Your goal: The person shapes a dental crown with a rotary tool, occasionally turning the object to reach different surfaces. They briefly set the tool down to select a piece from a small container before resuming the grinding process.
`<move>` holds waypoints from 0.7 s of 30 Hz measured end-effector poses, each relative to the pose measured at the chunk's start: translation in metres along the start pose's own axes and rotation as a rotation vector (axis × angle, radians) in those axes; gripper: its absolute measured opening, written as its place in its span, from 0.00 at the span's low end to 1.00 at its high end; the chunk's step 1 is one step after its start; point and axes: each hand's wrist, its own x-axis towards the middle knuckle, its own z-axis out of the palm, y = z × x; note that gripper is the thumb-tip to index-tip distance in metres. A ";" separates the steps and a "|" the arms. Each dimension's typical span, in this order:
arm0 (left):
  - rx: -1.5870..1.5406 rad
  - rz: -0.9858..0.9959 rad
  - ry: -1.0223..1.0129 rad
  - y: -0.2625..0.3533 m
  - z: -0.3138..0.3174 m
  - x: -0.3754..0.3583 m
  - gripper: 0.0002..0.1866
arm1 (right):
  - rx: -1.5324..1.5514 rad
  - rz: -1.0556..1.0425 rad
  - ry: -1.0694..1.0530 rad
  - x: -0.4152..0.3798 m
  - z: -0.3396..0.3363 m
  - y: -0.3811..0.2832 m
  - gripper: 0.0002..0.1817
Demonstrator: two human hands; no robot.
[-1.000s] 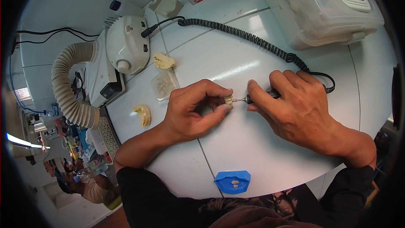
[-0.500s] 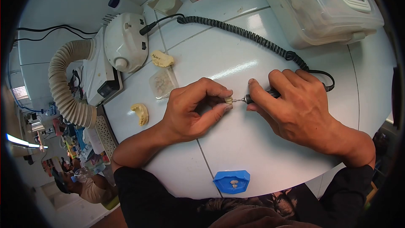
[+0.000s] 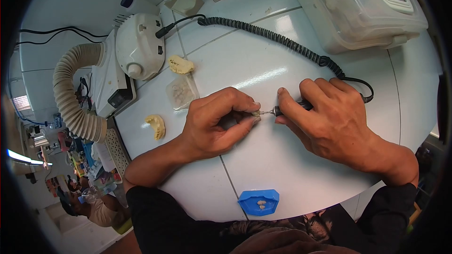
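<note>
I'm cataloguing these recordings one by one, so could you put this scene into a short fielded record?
Left hand: pinches a small pale piece
Right hand: grips a rotary handpiece
Bit: points at the piece; exact contact too small to tell
Cord: coiled cord, from the white control unit towards the right hand
Near the person: blue tray with small pieces
Beyond the left forearm: yellowish cast

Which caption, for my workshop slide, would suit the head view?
Right hand holds a corded tool, its bit at a small piece the left hand pinches.
</note>
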 end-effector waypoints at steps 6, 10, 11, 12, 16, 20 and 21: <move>-0.003 0.010 -0.004 -0.001 0.000 0.000 0.14 | 0.009 -0.001 0.007 -0.001 0.001 0.000 0.15; -0.003 -0.032 -0.055 0.002 -0.004 0.001 0.16 | 0.001 0.003 0.019 -0.002 0.001 0.000 0.15; -0.009 -0.051 -0.055 0.003 -0.004 0.001 0.16 | -0.002 0.000 0.017 -0.002 0.001 0.000 0.15; -0.015 -0.071 -0.055 0.004 -0.004 0.000 0.16 | -0.003 -0.003 0.016 -0.002 0.001 0.000 0.15; -0.016 -0.076 -0.081 0.004 -0.005 0.002 0.16 | -0.012 -0.010 0.014 -0.001 0.002 0.001 0.15; -0.014 -0.079 -0.070 0.004 -0.004 0.001 0.16 | -0.003 -0.007 0.006 -0.002 0.002 0.001 0.15; -0.012 -0.080 -0.060 0.005 -0.004 0.001 0.16 | 0.001 -0.007 0.000 -0.001 0.002 0.002 0.15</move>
